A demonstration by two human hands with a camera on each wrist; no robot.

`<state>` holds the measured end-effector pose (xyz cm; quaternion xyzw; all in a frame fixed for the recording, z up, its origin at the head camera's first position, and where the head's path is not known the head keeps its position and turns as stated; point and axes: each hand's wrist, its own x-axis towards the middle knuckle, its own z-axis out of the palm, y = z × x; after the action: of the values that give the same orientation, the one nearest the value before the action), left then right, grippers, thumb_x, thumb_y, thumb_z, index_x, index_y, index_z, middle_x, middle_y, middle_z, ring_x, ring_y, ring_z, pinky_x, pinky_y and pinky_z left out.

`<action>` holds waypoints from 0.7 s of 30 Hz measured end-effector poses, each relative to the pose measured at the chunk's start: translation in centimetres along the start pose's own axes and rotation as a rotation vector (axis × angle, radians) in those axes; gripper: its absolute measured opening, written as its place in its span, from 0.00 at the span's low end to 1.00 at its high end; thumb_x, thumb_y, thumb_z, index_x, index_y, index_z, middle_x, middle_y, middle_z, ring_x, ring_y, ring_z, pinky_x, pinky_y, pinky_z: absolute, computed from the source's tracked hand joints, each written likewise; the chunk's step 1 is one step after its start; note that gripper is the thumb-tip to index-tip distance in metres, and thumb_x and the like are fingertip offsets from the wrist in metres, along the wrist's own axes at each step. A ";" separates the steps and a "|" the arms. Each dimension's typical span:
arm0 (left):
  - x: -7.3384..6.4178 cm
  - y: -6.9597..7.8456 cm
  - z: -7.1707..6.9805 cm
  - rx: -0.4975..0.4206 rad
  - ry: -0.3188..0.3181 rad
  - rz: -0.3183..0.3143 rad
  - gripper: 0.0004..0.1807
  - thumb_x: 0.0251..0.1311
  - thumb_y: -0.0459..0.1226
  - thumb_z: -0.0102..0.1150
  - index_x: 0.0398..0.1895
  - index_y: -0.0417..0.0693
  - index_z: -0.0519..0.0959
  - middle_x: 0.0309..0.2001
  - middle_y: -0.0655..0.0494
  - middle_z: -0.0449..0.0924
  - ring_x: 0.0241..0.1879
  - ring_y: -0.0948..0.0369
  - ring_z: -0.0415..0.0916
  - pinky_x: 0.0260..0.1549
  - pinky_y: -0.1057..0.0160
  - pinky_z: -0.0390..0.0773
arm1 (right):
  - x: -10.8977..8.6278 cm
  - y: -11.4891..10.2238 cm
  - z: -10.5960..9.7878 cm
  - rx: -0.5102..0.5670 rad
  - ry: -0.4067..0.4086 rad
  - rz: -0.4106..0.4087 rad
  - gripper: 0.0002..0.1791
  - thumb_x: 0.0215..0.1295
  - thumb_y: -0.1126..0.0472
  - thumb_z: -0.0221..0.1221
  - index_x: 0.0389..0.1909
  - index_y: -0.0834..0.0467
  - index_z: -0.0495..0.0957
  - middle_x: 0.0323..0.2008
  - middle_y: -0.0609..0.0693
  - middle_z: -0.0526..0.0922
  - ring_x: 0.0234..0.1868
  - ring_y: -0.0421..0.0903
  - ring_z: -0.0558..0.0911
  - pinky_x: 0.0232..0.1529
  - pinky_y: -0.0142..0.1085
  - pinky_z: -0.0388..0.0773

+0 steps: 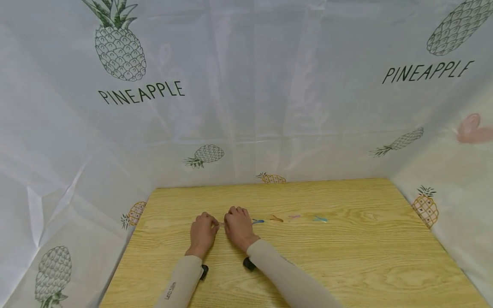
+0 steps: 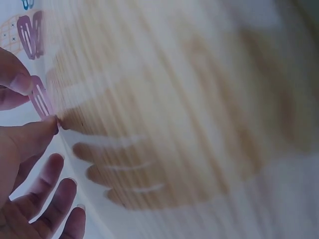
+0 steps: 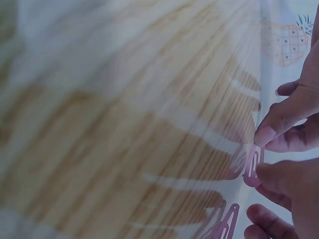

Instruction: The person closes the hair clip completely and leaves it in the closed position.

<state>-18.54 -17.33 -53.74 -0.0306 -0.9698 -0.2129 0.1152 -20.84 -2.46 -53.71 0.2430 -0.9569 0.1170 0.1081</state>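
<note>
A pink snap hair clip [image 2: 41,98] is held between my two hands just above the wooden table. My left hand [image 1: 203,234] pinches one end between thumb and finger, its other fingers spread loosely in the left wrist view. At the other end, my right hand [image 1: 239,226] grips the clip with thumb and finger. No V-shaped spread shows on this clip. Beyond the right hand lies a mauve hair clip [image 2: 31,35] whose two arms stand apart; the right hand hides it in the head view.
To the right, a row of spread hair clips lies on the table [image 1: 346,256]: a blue clip [image 1: 258,221], an orange-brown clip [image 1: 276,218], a pink clip [image 1: 294,216] and a teal clip [image 1: 320,218]. White pineapple-print sheeting [image 1: 269,107] rises behind and beside the table.
</note>
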 end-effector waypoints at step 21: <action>-0.9 -0.2 -0.1 -0.072 0.114 0.083 0.13 0.59 0.34 0.78 0.46 0.41 0.88 0.41 0.46 0.83 0.40 0.48 0.79 0.39 0.47 0.78 | -1.0 0.8 -2.0 0.054 0.035 -0.008 0.04 0.73 0.57 0.68 0.36 0.49 0.87 0.42 0.45 0.80 0.47 0.46 0.79 0.62 0.44 0.76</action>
<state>-17.67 -17.58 -53.93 -0.0629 -0.9512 -0.2441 0.1781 -20.07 -0.77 -52.16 0.2478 -0.9503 0.1467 0.1186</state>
